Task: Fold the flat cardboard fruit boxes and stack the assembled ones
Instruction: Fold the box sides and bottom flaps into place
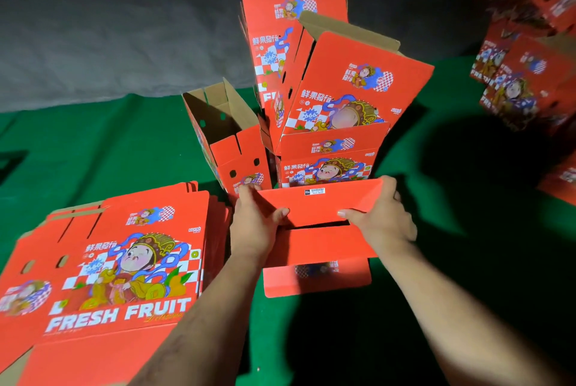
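A red cardboard fruit box [318,242] stands partly folded in front of me on the green cloth. My left hand [255,223] grips its left side, thumb pressed on the top flap. My right hand [378,218] grips the right side, thumb on the same flap. The flap carries a small barcode label [314,191]. A pile of flat printed boxes [109,270] lies at the lower left. Beyond my hands, assembled boxes [336,98] lean together in a heap, and one open box [224,133] shows its brown inside.
A green cloth [93,142] covers the floor, with a grey cloth [109,27] behind it. More assembled red boxes [530,67] are stacked at the far right. A dark shadow falls on the cloth to my right.
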Demonstrator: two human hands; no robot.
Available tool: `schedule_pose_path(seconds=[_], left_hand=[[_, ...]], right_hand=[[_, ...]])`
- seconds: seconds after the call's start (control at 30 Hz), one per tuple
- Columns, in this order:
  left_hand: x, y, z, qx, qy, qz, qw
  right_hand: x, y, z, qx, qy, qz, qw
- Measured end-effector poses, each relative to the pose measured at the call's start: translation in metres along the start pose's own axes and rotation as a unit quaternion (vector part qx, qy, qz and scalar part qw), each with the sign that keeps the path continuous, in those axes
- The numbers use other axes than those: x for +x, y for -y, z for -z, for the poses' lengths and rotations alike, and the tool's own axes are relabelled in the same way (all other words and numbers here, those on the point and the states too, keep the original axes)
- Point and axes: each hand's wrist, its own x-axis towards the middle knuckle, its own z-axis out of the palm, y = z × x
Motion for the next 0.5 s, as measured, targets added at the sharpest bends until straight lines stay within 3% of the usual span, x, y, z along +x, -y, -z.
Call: schedule_pose_path(seconds=[0.07, 0.17, 0.27, 0.3, 0.37, 0.43, 0.5], left_hand=[[-0.006, -0.001, 0.005, -0.104, -0.033, 0.001, 0.994], [-0.027, -0.006, 0.018, -0.300, -0.091, 0.020, 0.949], [-0.042, -0.003, 0.030, -0.409, -0.143, 0.094, 0.896], [-0.045, -0.002, 0.036, -0.410, -0.116, 0.142, 0.894], [-0.043, -0.007, 0.050, -0.319, 0.046, 0.199, 0.925], [-0.049, 0.001, 0.064, -0.301, 0.197, 0.173, 0.917], [-0.059, 0.011, 0.074, -0.358, 0.247, 0.114, 0.893]], right_hand=[[-0.011, -0.005, 0.006, 0.050, 0.004, 0.006, 0.999], [-0.024, -0.014, 0.032, 0.218, 0.034, -0.006, 0.975], [-0.031, -0.026, 0.061, 0.433, 0.085, -0.103, 0.891], [-0.035, -0.031, 0.067, 0.463, 0.112, -0.118, 0.872], [-0.044, -0.041, 0.070, 0.474, 0.142, -0.097, 0.864], [-0.050, -0.053, 0.069, 0.482, 0.157, -0.060, 0.860], [-0.057, -0.064, 0.071, 0.490, 0.197, -0.029, 0.849]])
